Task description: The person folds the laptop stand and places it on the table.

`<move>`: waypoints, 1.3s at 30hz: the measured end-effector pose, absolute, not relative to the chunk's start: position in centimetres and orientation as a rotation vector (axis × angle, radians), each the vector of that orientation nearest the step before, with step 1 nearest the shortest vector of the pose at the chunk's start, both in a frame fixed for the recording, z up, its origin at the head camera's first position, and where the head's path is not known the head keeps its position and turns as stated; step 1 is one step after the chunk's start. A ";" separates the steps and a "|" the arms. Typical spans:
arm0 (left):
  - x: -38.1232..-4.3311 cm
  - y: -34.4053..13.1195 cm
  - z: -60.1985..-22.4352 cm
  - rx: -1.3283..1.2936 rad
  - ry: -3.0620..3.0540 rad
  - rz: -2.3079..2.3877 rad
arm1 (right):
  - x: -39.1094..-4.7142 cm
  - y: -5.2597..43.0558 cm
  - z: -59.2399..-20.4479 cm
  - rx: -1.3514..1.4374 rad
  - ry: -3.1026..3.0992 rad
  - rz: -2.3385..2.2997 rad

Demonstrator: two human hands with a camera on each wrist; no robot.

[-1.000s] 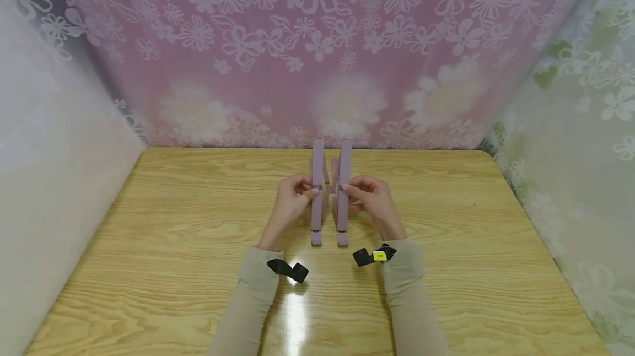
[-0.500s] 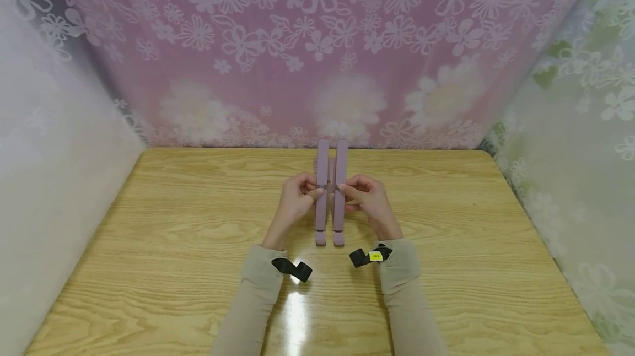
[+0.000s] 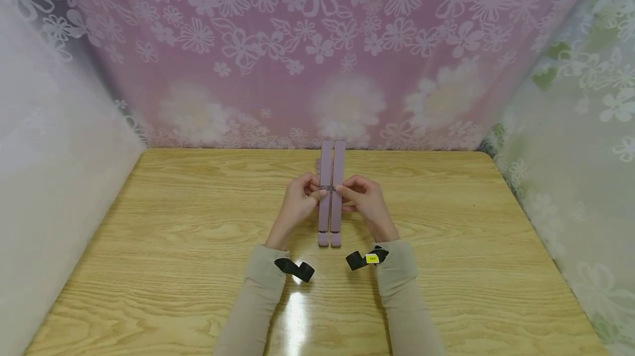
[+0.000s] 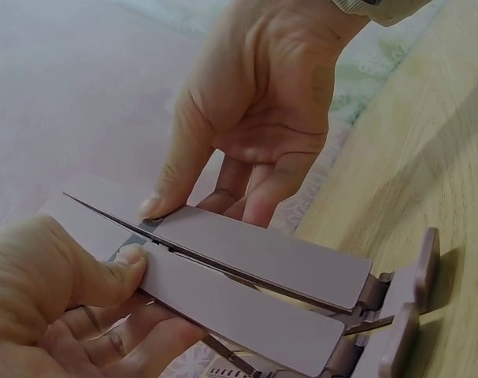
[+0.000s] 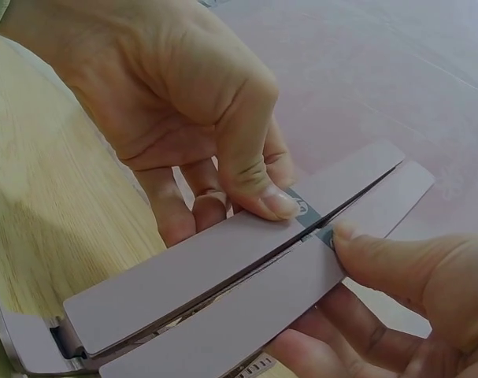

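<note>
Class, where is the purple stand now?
In the head view, the purple stand is near the picture's centre, over the wooden table, held between the left hand and right hand.

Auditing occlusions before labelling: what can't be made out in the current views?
Head view: some fingertips of the left hand and right hand, hidden behind the stand.
Head view: lettering on the yellow tag, too small.
Right wrist view: print on the grey band, partly under the left thumb.
Right wrist view: foot of the nearer bar, cut off by the bottom edge.
</note>
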State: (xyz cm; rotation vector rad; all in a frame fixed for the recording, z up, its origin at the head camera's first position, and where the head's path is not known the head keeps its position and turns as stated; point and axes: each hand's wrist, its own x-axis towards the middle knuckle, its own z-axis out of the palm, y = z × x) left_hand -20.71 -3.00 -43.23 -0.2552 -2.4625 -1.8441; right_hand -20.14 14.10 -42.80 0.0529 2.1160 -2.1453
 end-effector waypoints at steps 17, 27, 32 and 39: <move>-20.7 -3.2 -43.3 -0.243 -2.439 -1.906 | -20.3 13.5 -42.7 0.000 2.141 -2.126; -20.6 -3.8 -43.9 -0.253 -2.357 -2.154 | -20.2 13.6 -43.1 0.005 2.109 -2.149; -19.8 -4.2 -42.1 -0.301 -2.353 -2.181 | -20.2 13.6 -43.1 -0.001 2.126 -2.143; -19.2 -4.4 -41.1 -0.313 -2.339 -2.185 | -20.0 13.6 -42.1 -0.018 2.108 -2.113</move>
